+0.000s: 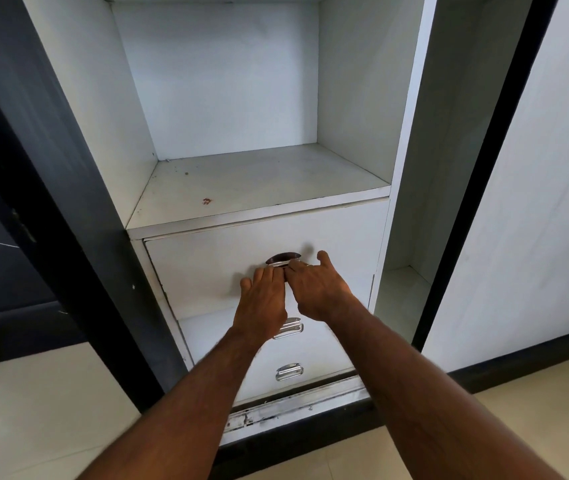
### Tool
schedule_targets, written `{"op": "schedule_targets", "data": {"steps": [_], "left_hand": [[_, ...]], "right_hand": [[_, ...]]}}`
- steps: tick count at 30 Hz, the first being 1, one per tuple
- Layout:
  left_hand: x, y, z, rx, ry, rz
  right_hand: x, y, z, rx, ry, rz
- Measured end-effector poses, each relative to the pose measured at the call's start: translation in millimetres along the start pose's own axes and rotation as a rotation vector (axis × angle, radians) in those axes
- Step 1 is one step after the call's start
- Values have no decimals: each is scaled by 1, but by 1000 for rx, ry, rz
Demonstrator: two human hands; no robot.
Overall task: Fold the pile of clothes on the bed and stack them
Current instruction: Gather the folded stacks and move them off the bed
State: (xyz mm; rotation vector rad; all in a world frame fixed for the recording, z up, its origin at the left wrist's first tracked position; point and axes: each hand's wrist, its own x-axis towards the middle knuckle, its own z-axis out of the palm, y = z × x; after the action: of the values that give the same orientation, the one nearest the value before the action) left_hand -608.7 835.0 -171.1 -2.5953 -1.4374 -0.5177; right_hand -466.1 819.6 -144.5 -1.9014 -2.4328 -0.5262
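Drawer (206, 268) handle (282, 259) | both arms outstretched | left hand (263, 299), right hand (317, 289) fingertips on it | grip unclear

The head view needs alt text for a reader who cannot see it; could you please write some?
Both hands, left and right, reach for the handle of the top drawer in a white wardrobe. The shelf above holds no clothes; two smaller drawers sit below.

The single head-worn camera looks forward and down, close to a white wardrobe (206, 98) filling the frame, its drawers (206, 265) at lower centre.
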Motion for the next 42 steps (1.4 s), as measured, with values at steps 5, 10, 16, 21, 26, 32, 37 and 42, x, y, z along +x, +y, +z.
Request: {"op": "schedule_targets", "data": {"steps": [5, 10, 16, 21, 26, 32, 37, 42], "left_hand": [[-18, 6, 4, 11, 52, -33], [-23, 3, -3, 7, -28, -124], [-22, 10, -14, -64, -84, -156], [-24, 15, -31, -49, -135, -153], [-26, 16, -38, -31, -149, -136], [-21, 13, -36, -48, -137, -119], [-16, 7, -33, -60, -111, -87], [-18, 2, -26, -90, -101, -72]], "right_hand": [[-6, -1, -3, 120, -12, 34], [-11, -16, -2, 212, -41, 100], [-27, -26, 15, 335, -5, 153], [-26, -30, 1, 363, -48, 186], [-28, -33, -8, 379, -78, 195], [-22, -36, -11, 394, -101, 227], [-11, -33, -14, 370, -134, 237], [-16, -38, -9, 348, -144, 254]]}}
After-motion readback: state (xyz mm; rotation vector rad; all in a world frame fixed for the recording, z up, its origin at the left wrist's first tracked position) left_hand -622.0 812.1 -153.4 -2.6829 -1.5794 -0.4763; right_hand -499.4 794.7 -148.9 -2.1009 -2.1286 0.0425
